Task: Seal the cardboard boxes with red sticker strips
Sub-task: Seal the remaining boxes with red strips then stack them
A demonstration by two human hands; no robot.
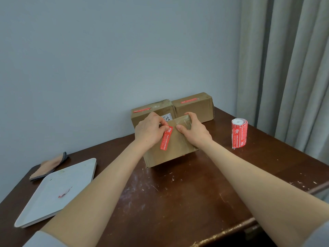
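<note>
A brown cardboard box [175,150] lies tilted toward me on the dark wooden table. A red sticker strip [166,138] with white print runs down its top face. My left hand [148,130] pinches the strip's upper end against the box. My right hand [194,130] grips the box's far right edge, thumb flat on the top. Behind stand two more cardboard boxes, the left one [151,113] and the right one [194,106], each with a red strip on top. A roll of red stickers [239,133] stands upright to the right.
A white tray [58,191] with a small red-and-white paper scrap [65,192] lies at the front left. A folded cloth [49,166] sits behind it. The wall is close behind the boxes, and grey curtains [288,68] hang at the right. The table [178,202] has white scratches.
</note>
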